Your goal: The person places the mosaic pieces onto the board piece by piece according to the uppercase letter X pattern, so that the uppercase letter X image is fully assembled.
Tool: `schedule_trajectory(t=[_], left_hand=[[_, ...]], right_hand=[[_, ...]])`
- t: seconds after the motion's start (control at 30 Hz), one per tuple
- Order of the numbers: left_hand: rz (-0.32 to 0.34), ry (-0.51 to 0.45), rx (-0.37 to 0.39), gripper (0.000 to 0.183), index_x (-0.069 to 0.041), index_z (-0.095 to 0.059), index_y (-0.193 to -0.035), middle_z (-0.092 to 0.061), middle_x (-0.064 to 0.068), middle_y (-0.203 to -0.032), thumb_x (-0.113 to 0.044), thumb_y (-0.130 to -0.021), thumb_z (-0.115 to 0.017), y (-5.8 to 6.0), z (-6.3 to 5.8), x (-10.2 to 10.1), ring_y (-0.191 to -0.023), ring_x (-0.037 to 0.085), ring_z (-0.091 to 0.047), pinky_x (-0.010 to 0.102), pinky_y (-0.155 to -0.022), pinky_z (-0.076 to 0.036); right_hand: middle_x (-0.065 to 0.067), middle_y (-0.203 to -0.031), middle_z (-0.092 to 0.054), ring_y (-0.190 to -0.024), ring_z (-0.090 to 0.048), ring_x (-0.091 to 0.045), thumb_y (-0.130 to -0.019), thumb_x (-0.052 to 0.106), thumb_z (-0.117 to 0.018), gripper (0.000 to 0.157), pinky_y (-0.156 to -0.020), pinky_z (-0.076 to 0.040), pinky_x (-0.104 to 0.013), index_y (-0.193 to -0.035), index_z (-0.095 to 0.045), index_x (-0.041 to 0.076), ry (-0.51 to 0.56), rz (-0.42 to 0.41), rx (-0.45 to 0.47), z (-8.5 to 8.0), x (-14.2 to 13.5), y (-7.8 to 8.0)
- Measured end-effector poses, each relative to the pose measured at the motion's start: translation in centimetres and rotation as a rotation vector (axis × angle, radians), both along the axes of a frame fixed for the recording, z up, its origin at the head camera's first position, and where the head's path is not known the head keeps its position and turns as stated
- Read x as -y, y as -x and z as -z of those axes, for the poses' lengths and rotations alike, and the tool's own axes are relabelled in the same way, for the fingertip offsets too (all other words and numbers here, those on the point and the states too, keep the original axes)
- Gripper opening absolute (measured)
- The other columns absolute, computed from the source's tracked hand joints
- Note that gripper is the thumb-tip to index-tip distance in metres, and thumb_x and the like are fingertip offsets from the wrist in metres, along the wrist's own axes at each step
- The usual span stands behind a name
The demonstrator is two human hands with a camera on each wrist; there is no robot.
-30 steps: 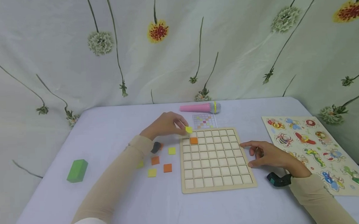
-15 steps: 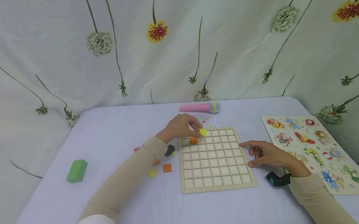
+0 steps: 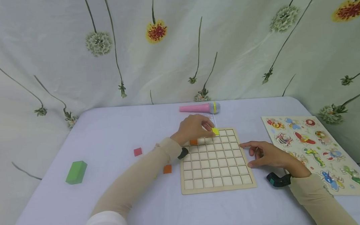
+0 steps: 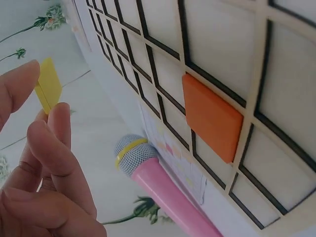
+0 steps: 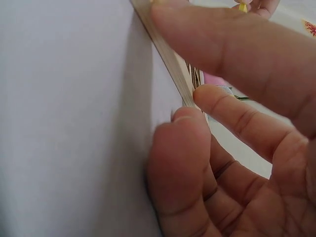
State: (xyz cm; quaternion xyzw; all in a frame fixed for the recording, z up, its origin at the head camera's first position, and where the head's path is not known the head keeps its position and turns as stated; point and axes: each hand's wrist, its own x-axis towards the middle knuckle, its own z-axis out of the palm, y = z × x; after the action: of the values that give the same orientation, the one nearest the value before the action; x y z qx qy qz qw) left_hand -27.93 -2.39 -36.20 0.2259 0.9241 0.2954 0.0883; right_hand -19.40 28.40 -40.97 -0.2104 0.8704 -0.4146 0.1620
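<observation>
My left hand [image 3: 195, 128] pinches a small yellow square tile [image 3: 215, 131] between thumb and fingertips, over the back row of a wooden grid board [image 3: 218, 182]. In the left wrist view the yellow tile [image 4: 48, 86] is held on edge, apart from the board. One orange tile [image 4: 212, 118] lies in a cell of that board, towards its back left. My right hand [image 3: 266, 154] touches the board's right edge with thumb and straight index finger, its other fingers curled in. The right wrist view has the thumb and index finger against the wooden edge.
Left of the board lie a red tile [image 3: 137, 152] and an orange tile [image 3: 167, 169], partly near my left sleeve. Behind the board are a pink microphone [image 3: 198, 108] and a half-hidden printed card [image 3: 211, 117]. A green block [image 3: 76, 172] stands left; an insect puzzle board [image 3: 295, 132] lies right.
My left hand has moved right along the board's back row, carrying the yellow tile. Its forearm now covers some loose tiles and uncovers the red one. My right hand has stayed at the edge.
</observation>
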Motion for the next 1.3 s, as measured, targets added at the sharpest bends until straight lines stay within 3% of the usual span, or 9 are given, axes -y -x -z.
schedule_trajectory(t=[0.27, 0.6, 0.77, 1.03, 1.3], left_hand=[[0.036, 0.039, 0.025, 0.029, -0.025, -0.083, -0.112, -0.077, -0.016, -0.095, -0.037, -0.088, -0.092, -0.4, 0.1, -1.9, -0.097, 0.010, -0.069, 0.034, -0.076, -0.052], [-0.041, 0.124, -0.019, 0.030, -0.028, -0.084, -0.112, -0.077, -0.018, -0.093, -0.039, -0.085, -0.093, -0.7, 0.8, -4.3, -0.096, 0.011, -0.069, 0.039, -0.080, -0.051], [-0.073, 0.158, -0.033, 0.031, -0.029, -0.084, -0.111, -0.077, -0.013, -0.104, -0.040, -0.084, -0.094, -0.6, 1.1, -5.0, -0.099, 0.015, -0.070, 0.046, -0.088, -0.053], [-0.067, 0.196, -0.030, 0.026, -0.025, -0.085, -0.107, -0.078, -0.006, -0.107, -0.036, -0.085, -0.094, -0.7, 1.4, -5.1, -0.090, 0.017, -0.067, 0.048, -0.087, -0.051], [-0.058, 0.238, -0.021, 0.023, -0.026, -0.083, -0.103, -0.078, -0.007, -0.109, -0.035, -0.084, -0.095, -0.6, 1.5, -5.7, -0.108, 0.025, -0.071, 0.047, -0.092, -0.050]], right_hand=[[-0.005, -0.098, -0.055, -0.075, -0.048, -0.012, -0.088, 0.006, -0.088, 0.068, -0.066, -0.041, -0.025, -0.145, -0.056, -0.015, 0.007, -0.002, 0.012, -0.1, 0.0, 0.1], [-0.004, -0.099, -0.055, -0.074, -0.048, -0.011, -0.088, 0.005, -0.087, 0.068, -0.066, -0.041, -0.025, -0.145, -0.056, -0.014, 0.012, -0.009, 0.008, 0.0, -0.2, 0.1], [-0.004, -0.098, -0.055, -0.074, -0.049, -0.011, -0.088, 0.005, -0.087, 0.068, -0.066, -0.041, -0.025, -0.145, -0.055, -0.014, 0.017, -0.009, 0.007, 0.1, -0.2, 0.2], [-0.005, -0.098, -0.055, -0.074, -0.049, -0.012, -0.088, 0.005, -0.087, 0.068, -0.066, -0.041, -0.025, -0.145, -0.056, -0.014, 0.013, -0.006, 0.014, 0.0, 0.0, 0.1], [-0.004, -0.098, -0.055, -0.073, -0.048, -0.012, -0.087, 0.005, -0.087, 0.069, -0.065, -0.040, -0.026, -0.145, -0.055, -0.014, 0.009, -0.007, 0.013, -0.1, -0.2, 0.1]])
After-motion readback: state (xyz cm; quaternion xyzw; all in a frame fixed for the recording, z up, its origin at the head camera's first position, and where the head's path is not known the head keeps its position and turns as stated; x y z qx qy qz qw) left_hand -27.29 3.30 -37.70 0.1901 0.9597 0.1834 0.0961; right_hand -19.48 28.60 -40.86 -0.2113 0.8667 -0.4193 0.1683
